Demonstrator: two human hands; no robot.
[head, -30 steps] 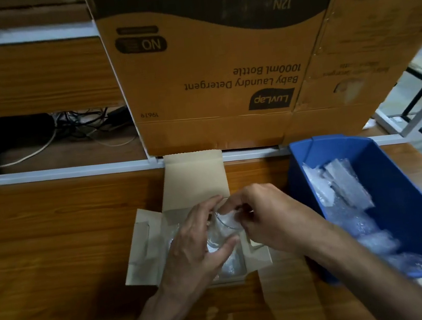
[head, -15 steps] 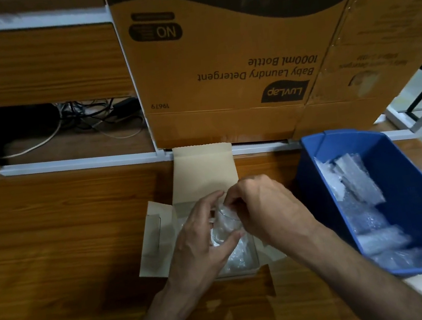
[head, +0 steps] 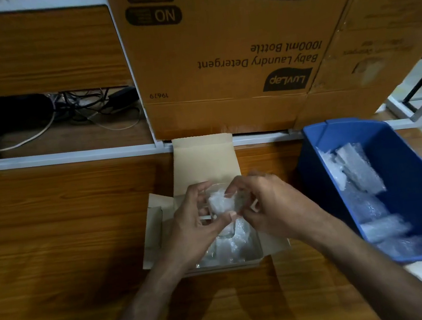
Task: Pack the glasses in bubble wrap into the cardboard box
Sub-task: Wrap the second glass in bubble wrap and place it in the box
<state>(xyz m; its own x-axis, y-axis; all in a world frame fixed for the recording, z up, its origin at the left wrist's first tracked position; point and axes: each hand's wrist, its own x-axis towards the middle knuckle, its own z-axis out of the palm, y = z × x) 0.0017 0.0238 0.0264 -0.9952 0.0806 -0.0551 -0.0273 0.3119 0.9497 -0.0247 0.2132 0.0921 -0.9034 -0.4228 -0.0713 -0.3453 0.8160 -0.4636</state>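
A small open cardboard box [head: 203, 160] lies on the wooden table, flaps spread out. Both hands hover over its opening and hold a clear glass [head: 224, 234] with a wad of bubble wrap [head: 220, 202] bunched in its mouth. My left hand [head: 194, 228] wraps the glass from the left, thumb across its front. My right hand [head: 271, 205] pinches the wrap at the rim from the right. More bubble wrap [head: 238, 247] lies in the box below the glass.
A blue plastic bin [head: 399, 142] with several bubble-wrap pieces stands at the right. A large detergent carton [head: 218, 52] rises right behind the small box. Cables lie in a recess at back left. A metal frame shows at the far right edge.
The view has shifted slightly. Bubble wrap now shows bunched white in the glass mouth, and my right fingers have moved onto it. The glass stays over the box.
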